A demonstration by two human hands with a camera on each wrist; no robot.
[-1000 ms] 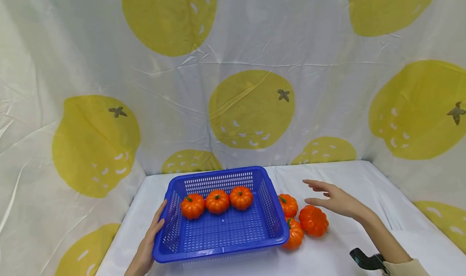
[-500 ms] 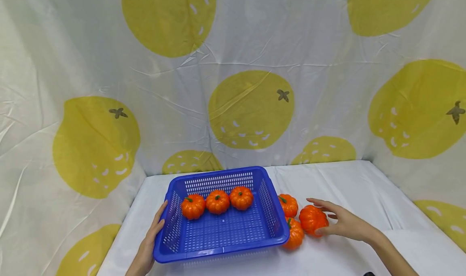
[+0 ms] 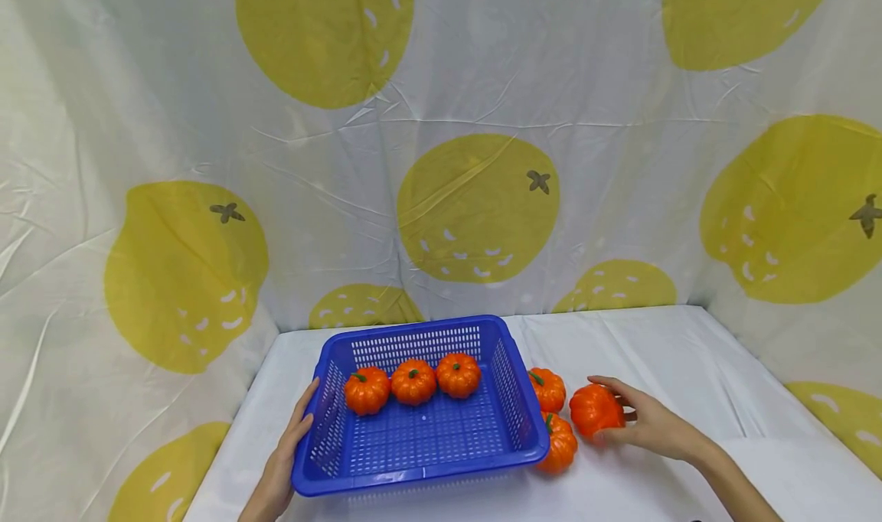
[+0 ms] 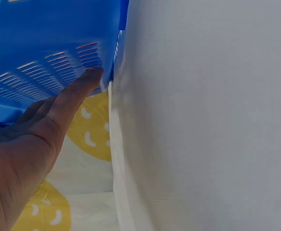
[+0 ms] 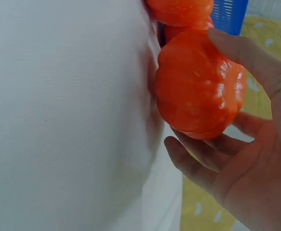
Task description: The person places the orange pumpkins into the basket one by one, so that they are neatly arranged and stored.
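A blue plastic basket point(image 3: 422, 472) stands on the white table, with three small orange pumpkins point(image 3: 413, 382) in a row inside it. My left hand point(image 3: 279, 461) rests against the basket's left outer wall, its fingers extended, as the left wrist view also shows. To the right of the basket, my right hand point(image 3: 651, 429) holds an orange pumpkin point(image 5: 198, 86) between thumb and curled fingers. That pumpkin shows its ribbed side to the right wrist camera; whether it still touches the table is hard to tell.
Two more orange pumpkins, a rear one point(image 3: 549, 389) and a front one point(image 3: 560, 444), lie close along the basket's right wall, partly hidden by it. White cloth with yellow lemon prints point(image 3: 478, 208) hangs behind the table and at both sides.
My right hand has come down from above and taken hold of the rightmost pumpkin, which has tilted slightly. The left hand and the basket have stayed in place.
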